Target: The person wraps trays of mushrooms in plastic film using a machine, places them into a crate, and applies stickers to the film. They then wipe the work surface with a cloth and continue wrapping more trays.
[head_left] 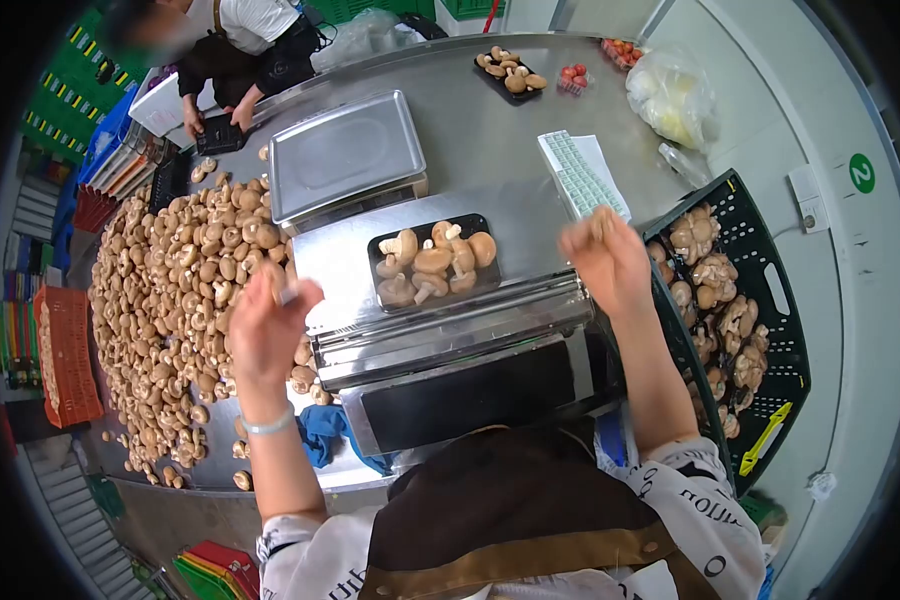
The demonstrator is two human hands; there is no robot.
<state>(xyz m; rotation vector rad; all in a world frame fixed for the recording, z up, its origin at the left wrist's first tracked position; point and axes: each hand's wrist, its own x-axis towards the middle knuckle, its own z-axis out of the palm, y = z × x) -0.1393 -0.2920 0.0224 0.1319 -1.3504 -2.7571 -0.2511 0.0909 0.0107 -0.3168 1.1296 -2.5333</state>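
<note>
My left hand (260, 335) is raised at the right edge of the mushroom heap, its fingers curled and slightly blurred. A small pale spot shows between its thumb and fingers; I cannot make out what it is. On the opposite side, my right hand (610, 265) is held up near the egg-filled-looking pale green keypad (580, 175), its fingertips pinched together, and anything in them is too small to name. Between my hands, a black tray (382, 290) of several brown mushrooms (432, 262) rests on the metal plate of a wrapping machine (450, 340). Neither hand touches the tray.
Loose mushrooms (185, 290) cover the table's left side. A scale (345, 155) stands behind the tray. At right is a black crate (795, 350) of packed mushrooms. Another filled tray (510, 75) and a plastic bag (670, 95) lie farther back. A co-worker's hands (225, 125) hold a black tray.
</note>
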